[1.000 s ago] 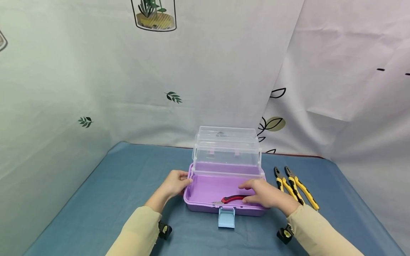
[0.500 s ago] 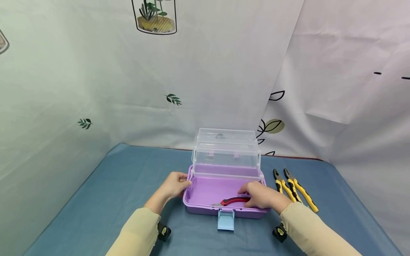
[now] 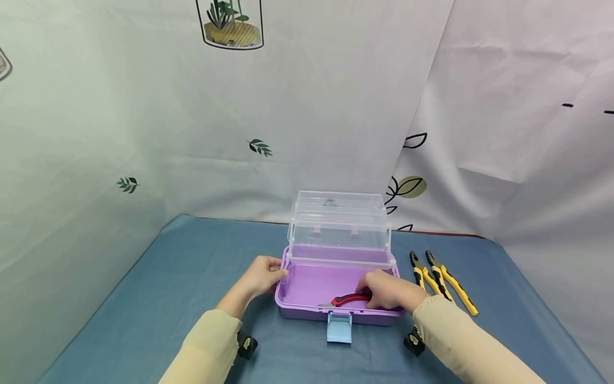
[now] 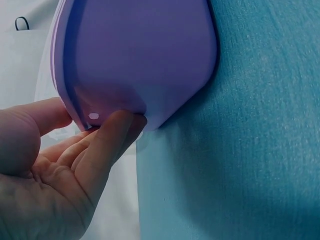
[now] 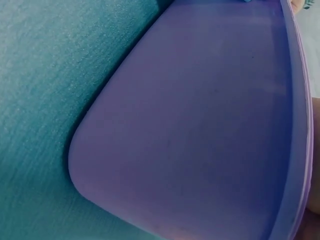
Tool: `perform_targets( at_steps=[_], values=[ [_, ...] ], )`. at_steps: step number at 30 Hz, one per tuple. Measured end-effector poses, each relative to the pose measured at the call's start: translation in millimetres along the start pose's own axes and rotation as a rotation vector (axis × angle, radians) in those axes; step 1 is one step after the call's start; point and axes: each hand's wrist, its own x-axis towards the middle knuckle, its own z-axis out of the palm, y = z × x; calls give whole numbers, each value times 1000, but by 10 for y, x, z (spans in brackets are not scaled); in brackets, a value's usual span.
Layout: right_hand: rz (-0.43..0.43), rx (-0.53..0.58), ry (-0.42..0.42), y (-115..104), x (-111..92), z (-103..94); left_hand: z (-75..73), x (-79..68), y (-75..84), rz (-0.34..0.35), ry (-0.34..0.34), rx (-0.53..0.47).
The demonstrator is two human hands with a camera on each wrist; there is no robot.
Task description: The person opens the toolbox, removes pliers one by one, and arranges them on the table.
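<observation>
A purple toolbox (image 3: pixel 312 280) stands with its clear lid (image 3: pixel 340 226) raised and its light-blue latch (image 3: pixel 339 328) hanging down in front. My left hand (image 3: pixel 261 276) pinches its left rim; in the left wrist view the thumb is at the rim and the fingers (image 4: pixel 112 135) press the outer wall. Inside the box lie pliers with red and black handles (image 3: pixel 350 299), their tips pointing left. My right hand (image 3: pixel 387 290) reaches in over the right rim and grips the handle ends. In the right wrist view the box wall (image 5: pixel 190 125) hides most of that hand.
Two yellow-and-black pliers (image 3: pixel 424 274) (image 3: pixel 451 282) lie side by side on the blue tablecloth (image 3: pixel 216 240), right of the box and beyond my right forearm. A pale printed curtain (image 3: pixel 307 106) closes off the back and sides.
My right hand has moved slightly down and left into the box, and its fingers have closed on the red pliers' handles. The left hand has stayed at the rim.
</observation>
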Motion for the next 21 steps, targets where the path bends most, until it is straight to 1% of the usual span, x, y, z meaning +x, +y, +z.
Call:
perform_targets(
  at_steps=[3, 7, 9, 11, 16, 21],
  values=[
    [32, -37, 26, -3, 13, -13, 9, 22, 10, 1, 4, -5],
    [61, -72, 55, 13, 37, 0, 35, 50, 27, 7, -16, -19],
    [47, -82, 49, 25, 56, 12, 41, 55, 30, 8, -24, -21],
    [16, -86, 45, 31, 74, 14, 41, 51, 28, 1, -28, -23],
    [-47, -113, 76, 40, 111, 13, 19, 32, 17, -8, -18, -26],
    [-57, -121, 96, 15, 141, 44, -4, 18, -5, -13, -16, -28]
  ],
)
